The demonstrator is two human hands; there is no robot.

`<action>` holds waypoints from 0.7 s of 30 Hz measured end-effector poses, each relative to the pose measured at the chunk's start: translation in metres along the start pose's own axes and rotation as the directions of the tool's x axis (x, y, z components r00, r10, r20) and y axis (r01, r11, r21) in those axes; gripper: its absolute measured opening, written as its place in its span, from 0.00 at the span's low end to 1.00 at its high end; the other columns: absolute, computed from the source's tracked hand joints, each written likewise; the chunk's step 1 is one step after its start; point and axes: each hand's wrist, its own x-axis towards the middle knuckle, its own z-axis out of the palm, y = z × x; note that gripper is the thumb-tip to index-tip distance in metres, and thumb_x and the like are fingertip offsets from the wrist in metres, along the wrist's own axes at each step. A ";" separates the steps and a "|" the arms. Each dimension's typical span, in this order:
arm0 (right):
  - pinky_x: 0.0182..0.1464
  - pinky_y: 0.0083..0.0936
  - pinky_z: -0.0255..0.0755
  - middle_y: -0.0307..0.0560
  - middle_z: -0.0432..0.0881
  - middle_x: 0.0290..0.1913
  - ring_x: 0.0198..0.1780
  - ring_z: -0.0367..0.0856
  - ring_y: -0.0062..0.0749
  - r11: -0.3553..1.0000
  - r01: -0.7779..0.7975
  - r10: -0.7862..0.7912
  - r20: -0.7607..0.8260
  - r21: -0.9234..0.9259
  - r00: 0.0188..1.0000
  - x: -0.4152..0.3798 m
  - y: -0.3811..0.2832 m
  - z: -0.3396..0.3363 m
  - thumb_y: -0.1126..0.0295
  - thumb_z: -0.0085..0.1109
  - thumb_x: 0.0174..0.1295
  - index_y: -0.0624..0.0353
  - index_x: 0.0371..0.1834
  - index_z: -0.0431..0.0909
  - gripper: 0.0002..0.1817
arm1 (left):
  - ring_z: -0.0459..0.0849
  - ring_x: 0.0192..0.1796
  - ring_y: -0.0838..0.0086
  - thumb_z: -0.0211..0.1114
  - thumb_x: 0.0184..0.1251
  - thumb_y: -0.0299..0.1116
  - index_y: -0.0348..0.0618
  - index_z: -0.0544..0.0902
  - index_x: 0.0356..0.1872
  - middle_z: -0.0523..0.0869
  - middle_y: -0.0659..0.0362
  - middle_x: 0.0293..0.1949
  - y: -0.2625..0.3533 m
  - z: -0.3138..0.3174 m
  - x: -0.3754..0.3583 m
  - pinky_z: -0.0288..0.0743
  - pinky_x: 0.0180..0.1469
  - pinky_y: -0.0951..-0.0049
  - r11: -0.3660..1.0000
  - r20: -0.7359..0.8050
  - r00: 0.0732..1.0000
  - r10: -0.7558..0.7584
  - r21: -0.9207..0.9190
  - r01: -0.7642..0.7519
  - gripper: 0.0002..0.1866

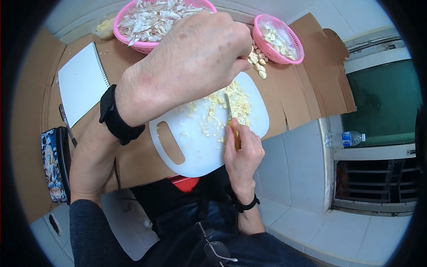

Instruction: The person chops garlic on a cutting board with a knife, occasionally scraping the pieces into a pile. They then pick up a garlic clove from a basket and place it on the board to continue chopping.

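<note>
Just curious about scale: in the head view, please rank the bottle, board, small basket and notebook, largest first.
Board
Notebook
Small basket
Bottle
By visible area; part of the board is hidden.

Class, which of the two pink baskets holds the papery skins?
The larger pink basket holds the papery skins, partly hidden behind the left hand; the smaller basket holds pale cloves.

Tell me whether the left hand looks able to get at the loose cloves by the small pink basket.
Probably yes: the left hand looks close to the loose cloves, with nothing seen between; whether it holds something is hidden.
</note>
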 end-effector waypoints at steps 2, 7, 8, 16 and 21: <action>0.41 0.37 0.77 0.49 0.93 0.36 0.32 0.88 0.41 1.000 -0.010 0.010 -0.001 -0.004 1.000 0.001 0.000 -0.001 0.76 0.77 0.71 0.59 0.52 0.89 0.10 | 0.91 0.30 0.55 0.79 0.70 0.31 0.36 0.97 0.40 0.91 0.46 0.27 -0.001 -0.001 0.000 0.84 0.39 0.58 1.000 -0.010 1.000 0.003 -0.006 -0.003 0.08; 0.41 0.38 0.78 0.50 0.93 0.36 0.33 0.89 0.42 0.998 -0.063 0.063 0.024 0.018 0.998 0.007 -0.003 -0.013 0.76 0.77 0.71 0.60 0.53 0.90 0.11 | 0.91 0.29 0.55 0.80 0.70 0.33 0.36 0.97 0.40 0.91 0.46 0.27 0.009 -0.011 0.002 0.84 0.39 0.58 0.999 -0.004 1.000 0.002 -0.039 -0.002 0.09; 0.42 0.38 0.78 0.50 0.93 0.36 0.34 0.90 0.43 0.997 -0.069 0.068 0.017 0.021 0.998 0.007 -0.004 -0.014 0.76 0.77 0.71 0.60 0.54 0.90 0.11 | 0.91 0.29 0.55 0.80 0.70 0.33 0.36 0.97 0.40 0.91 0.46 0.27 0.008 -0.010 0.002 0.84 0.39 0.58 0.999 -0.004 1.000 0.004 -0.040 -0.005 0.09; 0.42 0.36 0.78 0.50 0.93 0.37 0.33 0.89 0.41 1.000 -0.008 0.007 0.052 0.026 0.999 0.003 -0.006 -0.004 0.76 0.78 0.70 0.60 0.54 0.90 0.12 | 0.91 0.29 0.55 0.79 0.70 0.33 0.37 0.97 0.40 0.91 0.47 0.27 -0.002 -0.004 0.001 0.84 0.39 0.58 0.996 -0.114 0.989 0.090 -0.003 -0.091 0.09; 0.42 0.36 0.77 0.50 0.94 0.39 0.36 0.91 0.41 0.998 -0.033 0.031 0.030 0.049 0.999 0.001 0.000 -0.011 0.78 0.79 0.69 0.62 0.57 0.91 0.14 | 0.93 0.32 0.50 0.76 0.70 0.31 0.34 0.94 0.38 0.89 0.43 0.27 -0.005 -0.027 0.005 0.85 0.40 0.52 0.999 0.098 0.995 0.009 -0.047 -0.004 0.09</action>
